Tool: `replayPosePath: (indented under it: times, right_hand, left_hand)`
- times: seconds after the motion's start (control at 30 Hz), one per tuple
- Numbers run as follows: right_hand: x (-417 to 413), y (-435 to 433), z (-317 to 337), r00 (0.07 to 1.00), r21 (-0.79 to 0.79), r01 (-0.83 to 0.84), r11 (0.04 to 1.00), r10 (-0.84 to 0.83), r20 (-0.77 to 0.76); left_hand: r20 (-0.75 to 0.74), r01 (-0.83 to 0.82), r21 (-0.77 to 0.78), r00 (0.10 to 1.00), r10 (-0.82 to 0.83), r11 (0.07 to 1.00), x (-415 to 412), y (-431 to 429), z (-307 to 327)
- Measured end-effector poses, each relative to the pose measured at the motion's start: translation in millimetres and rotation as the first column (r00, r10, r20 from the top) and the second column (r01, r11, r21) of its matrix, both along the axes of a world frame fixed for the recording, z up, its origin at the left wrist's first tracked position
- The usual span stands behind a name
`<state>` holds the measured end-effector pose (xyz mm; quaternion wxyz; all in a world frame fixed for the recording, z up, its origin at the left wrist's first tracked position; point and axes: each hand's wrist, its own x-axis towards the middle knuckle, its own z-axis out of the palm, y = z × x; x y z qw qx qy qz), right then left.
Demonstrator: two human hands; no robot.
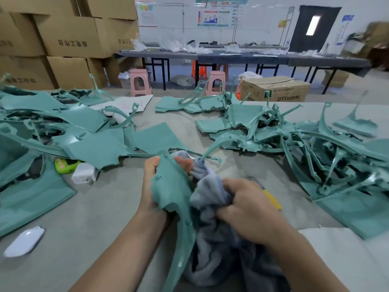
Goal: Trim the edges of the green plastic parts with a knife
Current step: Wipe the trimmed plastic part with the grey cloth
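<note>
Taking the held green part (172, 186) at the near middle of the grey table (101, 207) as landmark: far left of it stand stacked cardboard boxes (69, 36) with printed characters too blurred to read, then a heap of green parts (63, 131), a white oval device (24, 241) and a white charger (84, 175). The left hand (150, 182) grips the part's edge. Just right, the right hand (246, 209) clutches a grey cloth (212, 218) against it. Farther right lies another green pile (315, 148); behind, a carton (275, 89) reads "DTY".
</note>
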<state>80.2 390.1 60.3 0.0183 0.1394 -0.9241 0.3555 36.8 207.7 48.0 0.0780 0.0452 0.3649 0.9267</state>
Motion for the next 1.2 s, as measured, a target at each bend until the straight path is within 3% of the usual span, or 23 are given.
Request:
replayPosePath:
  times: [0.1, 0.17, 0.2, 0.27, 0.37, 0.43, 0.47, 0.5, 0.57, 0.63, 0.7, 0.83, 0.9, 0.97, 1.07, 1.2]
  right_hand:
    - [-3.4, 4.5, -7.2, 0.904, 0.283, 0.413, 0.866, -0.353, -0.241]
    - [-0.3, 2.2, -10.3, 0.789, 0.259, 0.588, 0.766, -0.475, -0.389]
    - [1.7, -0.1, -9.5, 0.741, 0.172, 0.621, 0.765, -0.502, -0.446]
    - [8.8, -6.8, -6.4, 0.679, -0.056, 0.557, 0.829, -0.493, -0.545]
    - [21.4, -22.1, 2.4, 0.679, -0.178, 0.165, 0.970, -0.243, -0.693]
    - [27.8, -31.0, 3.0, 0.822, -0.149, -0.074, 0.986, -0.024, -0.569]
    - [28.8, -34.9, 1.8, 0.913, -0.145, -0.101, 0.984, 0.033, -0.407]
    - [28.5, -38.6, 0.9, 0.974, -0.153, -0.083, 0.985, 0.047, -0.222]
    - [23.1, -41.7, -1.7, 1.000, -0.221, 0.010, 0.975, -0.008, 0.012]
    - [15.2, -41.7, -1.1, 0.995, -0.306, 0.073, 0.949, -0.048, 0.086]
    - [9.1, -41.5, -1.7, 0.991, -0.288, 0.122, 0.950, -0.101, 0.085]
    - [8.7, -42.4, -3.8, 0.996, -0.394, 0.055, 0.917, -0.022, 0.088]
    - [6.2, -39.2, -2.0, 0.991, -0.606, 0.067, 0.793, 0.019, 0.135]
    - [3.4, -31.3, 1.9, 0.959, -0.798, 0.221, 0.560, 0.023, 0.281]
    - [0.5, -17.7, 8.2, 0.852, -0.810, 0.510, 0.289, -0.040, 0.522]
    - [-5.3, -8.9, 6.3, 0.848, -0.830, 0.526, 0.187, -0.044, 0.528]
  left_hand:
    - [0.054, -0.161, 0.117, 0.986, 0.155, 0.980, -0.9, -14.2, -3.9]
    - [0.134, -0.238, 0.139, 0.966, 0.220, 0.961, -1.0, -24.6, -2.3]
    - [0.149, -0.274, 0.116, 0.955, 0.256, 0.955, -2.9, -30.2, -1.1]
    - [0.185, -0.305, 0.123, 0.942, 0.280, 0.944, -5.1, -38.3, -0.3]
    - [0.160, -0.220, 0.210, 0.969, 0.189, 0.952, -6.4, -43.9, -2.8]
    - [0.079, -0.128, 0.290, 0.991, 0.110, 0.948, -6.8, -45.2, -8.4]
    - [0.049, -0.083, 0.309, 0.996, 0.071, 0.948, -6.2, -44.8, -10.5]
    - [0.010, -0.022, 0.326, 1.000, 0.020, 0.945, -6.0, -44.4, -12.2]
    - [-0.014, 0.080, 0.357, 0.997, -0.080, 0.931, -4.6, -42.0, -13.6]
    - [0.008, 0.087, 0.329, 0.995, -0.095, 0.941, -0.9, -35.4, -12.2]
    - [0.041, 0.079, 0.316, 0.994, -0.097, 0.945, 1.6, -34.3, -9.8]
    - [0.098, 0.030, 0.235, 0.994, -0.054, 0.972, -1.4, -39.8, 1.0]
    - [0.101, 0.025, 0.140, 0.994, -0.039, 0.990, -5.0, -36.2, 0.7]
    - [0.121, 0.069, 0.070, 0.990, -0.078, 0.995, -4.9, -27.2, -1.6]
    - [0.078, 0.151, -0.106, 0.987, -0.143, 0.983, -1.9, -15.9, -8.1]
    - [0.009, 0.250, -0.185, 0.968, -0.252, 0.951, 5.3, -7.5, -12.8]
